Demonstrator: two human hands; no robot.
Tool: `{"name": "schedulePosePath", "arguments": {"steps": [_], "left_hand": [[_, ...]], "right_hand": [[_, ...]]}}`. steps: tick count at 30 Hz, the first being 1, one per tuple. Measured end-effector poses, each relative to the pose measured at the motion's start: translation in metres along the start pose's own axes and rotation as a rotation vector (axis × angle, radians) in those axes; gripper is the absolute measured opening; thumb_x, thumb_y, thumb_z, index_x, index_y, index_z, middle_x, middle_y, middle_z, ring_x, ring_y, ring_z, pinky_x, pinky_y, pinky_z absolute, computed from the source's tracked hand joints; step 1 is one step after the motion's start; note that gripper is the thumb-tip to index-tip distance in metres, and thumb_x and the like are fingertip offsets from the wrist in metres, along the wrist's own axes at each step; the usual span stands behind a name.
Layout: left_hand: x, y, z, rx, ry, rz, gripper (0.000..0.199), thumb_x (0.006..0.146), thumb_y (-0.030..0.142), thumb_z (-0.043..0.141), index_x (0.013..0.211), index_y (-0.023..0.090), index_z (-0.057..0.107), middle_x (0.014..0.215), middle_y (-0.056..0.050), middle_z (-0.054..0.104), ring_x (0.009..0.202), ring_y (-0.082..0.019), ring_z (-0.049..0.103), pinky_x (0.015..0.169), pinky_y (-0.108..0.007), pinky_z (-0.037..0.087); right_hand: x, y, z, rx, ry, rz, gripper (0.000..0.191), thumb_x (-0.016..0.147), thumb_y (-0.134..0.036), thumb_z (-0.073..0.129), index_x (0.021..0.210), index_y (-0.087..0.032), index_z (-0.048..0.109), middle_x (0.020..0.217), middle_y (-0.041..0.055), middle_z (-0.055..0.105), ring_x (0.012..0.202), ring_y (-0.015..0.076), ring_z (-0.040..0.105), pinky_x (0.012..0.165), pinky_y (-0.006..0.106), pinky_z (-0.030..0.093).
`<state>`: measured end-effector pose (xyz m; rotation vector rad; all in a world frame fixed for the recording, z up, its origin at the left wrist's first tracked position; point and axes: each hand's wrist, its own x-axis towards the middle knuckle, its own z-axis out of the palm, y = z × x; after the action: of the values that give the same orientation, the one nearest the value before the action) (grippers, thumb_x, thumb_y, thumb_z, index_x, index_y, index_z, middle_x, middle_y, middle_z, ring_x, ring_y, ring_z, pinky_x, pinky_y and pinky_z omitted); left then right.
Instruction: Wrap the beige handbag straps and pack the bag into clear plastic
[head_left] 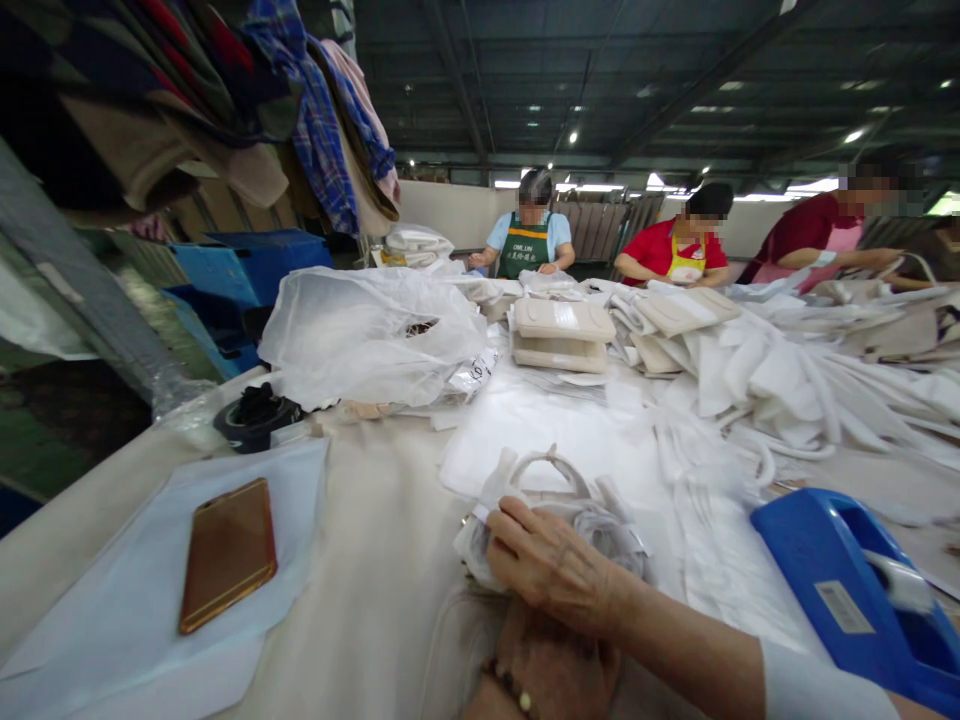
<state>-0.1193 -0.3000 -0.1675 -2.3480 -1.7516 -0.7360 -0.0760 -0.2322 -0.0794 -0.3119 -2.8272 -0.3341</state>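
A light-coloured handbag (564, 480) lies before me, its curved handle up and white wrapping around its upper part. My right hand (551, 565) reaches across from the right, fingers curled onto the left end of the bag's wrapped top. Below it, my left hand (544, 650) comes in from the bottom edge with a beaded bracelet at the wrist. It is against the near side of the bag, and its fingers are hidden behind the right hand and forearm. White sheets (540, 425) are spread just beyond the bag.
At right stands a blue tape dispenser (817, 570). A phone (229, 555) rests on pale sheets at left, near a black tape roll (255, 425). Beyond are a clear plastic bag (367, 330), stacked beige bags (562, 320) and white straps (757, 370). Several people work across the table.
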Motion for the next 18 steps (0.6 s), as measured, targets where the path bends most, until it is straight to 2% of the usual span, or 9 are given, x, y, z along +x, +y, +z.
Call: {"name": "schedulePosePath", "arguments": {"steps": [2,4,7,9,14,16,18], "left_hand": [[0.004,-0.002,-0.006,-0.066,0.01,0.029,0.036,0.088,0.038,0.043,0.113,0.022,0.062,0.103,-0.007,0.07,0.079,-0.023,0.066,0.075,-0.04,0.056],[0.009,-0.005,-0.015,-0.142,-0.045,0.034,0.04,0.089,0.039,0.042,0.124,0.023,0.053,0.119,-0.008,0.063,0.091,-0.026,0.064,0.082,-0.045,0.053],[0.013,-0.008,-0.022,-0.196,-0.167,0.025,0.046,0.088,0.038,0.043,0.132,0.023,0.045,0.129,-0.008,0.056,0.106,-0.03,0.058,0.087,-0.05,0.05],[0.014,-0.008,-0.023,-0.201,-0.17,0.044,0.048,0.09,0.039,0.041,0.135,0.024,0.04,0.132,-0.008,0.053,0.108,-0.029,0.056,0.087,-0.049,0.05],[0.016,-0.007,-0.023,-0.114,-0.072,0.138,0.054,0.091,0.036,0.038,0.141,0.018,0.028,0.137,-0.011,0.048,0.108,-0.026,0.055,0.09,-0.045,0.049],[0.016,-0.006,-0.023,-0.099,-0.063,0.126,0.053,0.09,0.035,0.04,0.14,0.019,0.031,0.132,-0.011,0.053,0.105,-0.026,0.057,0.088,-0.044,0.05],[0.013,-0.005,-0.023,-0.101,-0.077,0.059,0.049,0.087,0.035,0.044,0.133,0.02,0.043,0.12,-0.01,0.062,0.095,-0.027,0.06,0.08,-0.045,0.053]], "right_hand": [[-0.004,0.006,0.004,0.037,-0.013,0.085,0.009,0.085,-0.012,0.055,0.078,-0.018,0.057,0.093,0.0039,0.058,0.088,0.0182,0.053,0.067,0.027,0.047],[-0.005,0.016,0.012,0.038,-0.003,0.172,0.012,0.084,-0.007,0.051,0.085,-0.016,0.058,0.102,0.0077,0.059,0.091,0.0196,0.053,0.073,0.03,0.048],[-0.001,0.027,0.025,0.068,-0.005,0.386,0.032,0.079,0.002,0.044,0.105,-0.012,0.055,0.103,0.012,0.06,0.087,0.0206,0.056,0.073,0.032,0.047],[0.005,0.029,0.032,0.095,-0.016,0.516,0.035,0.075,0.004,0.043,0.105,-0.01,0.055,0.096,0.0117,0.062,0.086,0.0209,0.057,0.073,0.031,0.046],[0.019,0.025,0.037,0.136,-0.065,0.746,0.021,0.078,-0.001,0.042,0.087,-0.013,0.058,0.086,0.0108,0.064,0.081,0.0226,0.06,0.063,0.03,0.041],[0.022,0.024,0.036,0.165,-0.098,0.771,0.021,0.077,-0.002,0.043,0.086,-0.015,0.058,0.083,0.0096,0.065,0.077,0.0214,0.061,0.06,0.028,0.038],[0.021,0.025,0.035,0.2,-0.126,0.761,0.022,0.075,-0.001,0.045,0.085,-0.015,0.058,0.082,0.009,0.066,0.075,0.0202,0.061,0.059,0.027,0.037]]}}
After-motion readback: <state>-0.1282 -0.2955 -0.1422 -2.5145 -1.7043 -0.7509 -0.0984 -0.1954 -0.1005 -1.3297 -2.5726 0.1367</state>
